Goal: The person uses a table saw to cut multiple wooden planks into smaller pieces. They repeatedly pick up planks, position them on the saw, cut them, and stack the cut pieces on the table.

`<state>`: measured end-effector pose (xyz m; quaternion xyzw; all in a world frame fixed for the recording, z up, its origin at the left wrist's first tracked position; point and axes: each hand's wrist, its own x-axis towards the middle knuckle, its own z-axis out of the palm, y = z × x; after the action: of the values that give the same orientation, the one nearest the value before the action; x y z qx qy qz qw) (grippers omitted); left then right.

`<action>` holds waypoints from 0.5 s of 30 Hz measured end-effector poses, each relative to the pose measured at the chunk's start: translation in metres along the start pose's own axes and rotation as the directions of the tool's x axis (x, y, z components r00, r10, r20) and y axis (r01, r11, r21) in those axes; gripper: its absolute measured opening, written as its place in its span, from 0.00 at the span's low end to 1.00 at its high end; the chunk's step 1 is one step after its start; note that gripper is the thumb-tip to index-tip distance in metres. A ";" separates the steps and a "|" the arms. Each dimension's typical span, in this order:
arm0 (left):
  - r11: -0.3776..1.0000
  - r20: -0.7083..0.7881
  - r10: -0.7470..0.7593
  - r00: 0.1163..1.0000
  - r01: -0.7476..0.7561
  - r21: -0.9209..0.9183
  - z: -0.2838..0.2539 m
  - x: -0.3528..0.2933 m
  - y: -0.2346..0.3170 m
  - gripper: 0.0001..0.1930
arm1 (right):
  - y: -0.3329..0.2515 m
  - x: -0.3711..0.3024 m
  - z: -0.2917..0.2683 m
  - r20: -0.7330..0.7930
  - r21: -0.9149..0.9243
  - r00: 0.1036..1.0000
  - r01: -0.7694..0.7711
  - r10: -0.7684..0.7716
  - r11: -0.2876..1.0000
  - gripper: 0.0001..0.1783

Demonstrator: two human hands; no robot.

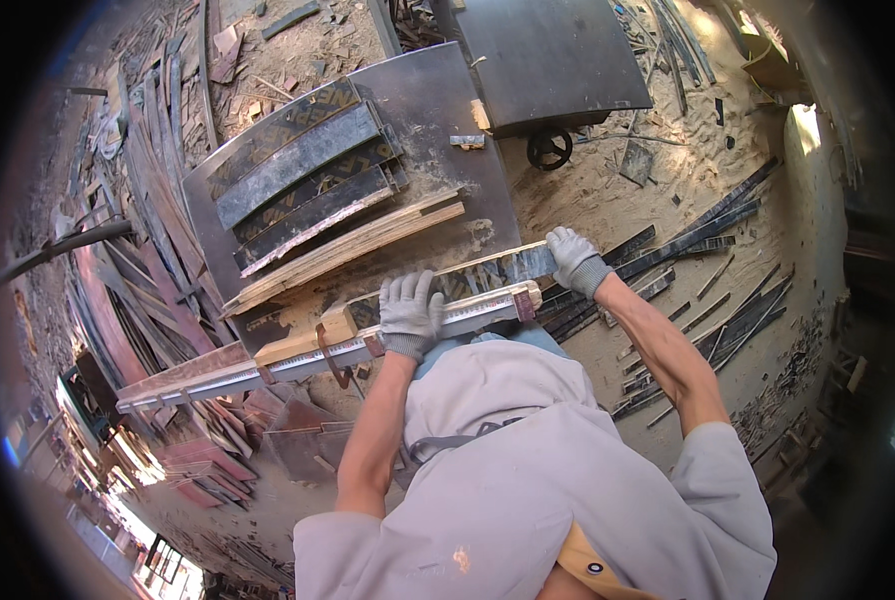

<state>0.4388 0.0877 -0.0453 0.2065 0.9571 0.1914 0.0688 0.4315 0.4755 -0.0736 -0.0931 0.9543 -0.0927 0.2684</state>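
Observation:
A narrow, dark-faced plywood strip (pixel 502 270) lies across the near part of the work table, in front of my body. My left hand (pixel 410 314), in a grey knitted glove, is laid across the strip's left part with its fingers curled over the far edge. At the strip's right end my right hand (pixel 576 262), gloved alike, grips it with closed fingers. Just nearer to me runs a long metal rail with a ruler scale (pixel 457 323). Left of my left hand, a pale wood block (pixel 337 323) sits beside the rail. The undersides of both hands are hidden.
Several plywood strips (pixel 312 190) lie stacked on the dark table (pixel 447 90). Beyond it stands a machine top (pixel 557 60) with a black handwheel (pixel 549 149) below. Offcuts (pixel 727 240) litter the sawdust-covered floor at right; long scrap strips (pixel 157 150) pile up at left.

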 end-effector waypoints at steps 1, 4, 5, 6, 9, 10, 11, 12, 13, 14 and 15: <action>0.999 0.013 -0.040 0.999 0.040 -0.012 -0.001 0.003 -0.001 0.27 | -0.001 0.000 -0.002 -0.090 0.006 0.996 0.027 -0.026 1.000 0.29; 0.995 0.101 -0.093 0.990 0.095 -0.009 -0.007 0.011 -0.001 0.25 | -0.003 0.003 -0.009 0.030 0.055 0.999 0.020 -0.022 0.998 0.29; 0.999 0.035 -0.052 0.998 0.052 -0.015 -0.010 0.017 -0.002 0.24 | -0.002 0.008 -0.011 0.023 0.039 1.000 0.002 -0.002 0.999 0.31; 0.999 0.018 -0.050 0.999 0.050 -0.008 -0.013 0.024 -0.003 0.23 | 0.000 0.012 -0.013 -0.043 0.042 0.998 0.037 -0.035 0.998 0.32; 0.998 0.014 -0.051 0.999 0.051 0.021 -0.021 0.055 -0.012 0.23 | 0.015 0.036 -0.020 -0.170 0.026 0.979 0.116 -0.110 0.993 0.37; 0.999 0.009 -0.045 0.999 0.045 0.029 -0.023 0.069 -0.017 0.23 | 0.022 0.046 -0.023 -0.202 0.006 0.970 0.139 -0.134 0.990 0.39; 0.999 -0.004 -0.040 0.999 0.040 0.032 -0.025 0.084 -0.022 0.22 | 0.029 0.056 -0.028 -0.230 -0.019 0.960 0.160 -0.160 0.987 0.41; 0.998 -0.004 -0.046 0.999 0.046 0.036 -0.027 0.097 -0.028 0.22 | 0.036 0.067 -0.032 -0.257 -0.045 0.948 0.180 -0.186 0.983 0.43; 0.999 -0.061 -0.011 0.998 0.014 0.050 -0.030 0.111 -0.035 0.21 | 0.042 0.079 -0.038 -0.168 -0.088 0.970 0.163 -0.176 0.983 0.45; 0.999 -0.092 -0.001 0.996 0.004 0.036 -0.032 0.122 -0.040 0.21 | 0.046 0.089 -0.043 -0.219 -0.068 0.951 0.207 -0.217 0.976 0.44; 1.000 -0.114 0.005 0.993 -0.002 0.024 -0.034 0.133 -0.046 0.20 | 0.048 0.100 -0.049 -0.201 -0.055 0.956 0.207 -0.214 0.977 0.43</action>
<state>0.2941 0.0940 -0.0394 0.1977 0.9613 0.1918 0.0111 0.3155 0.5056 -0.0926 -0.1884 0.9630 -0.1140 0.1551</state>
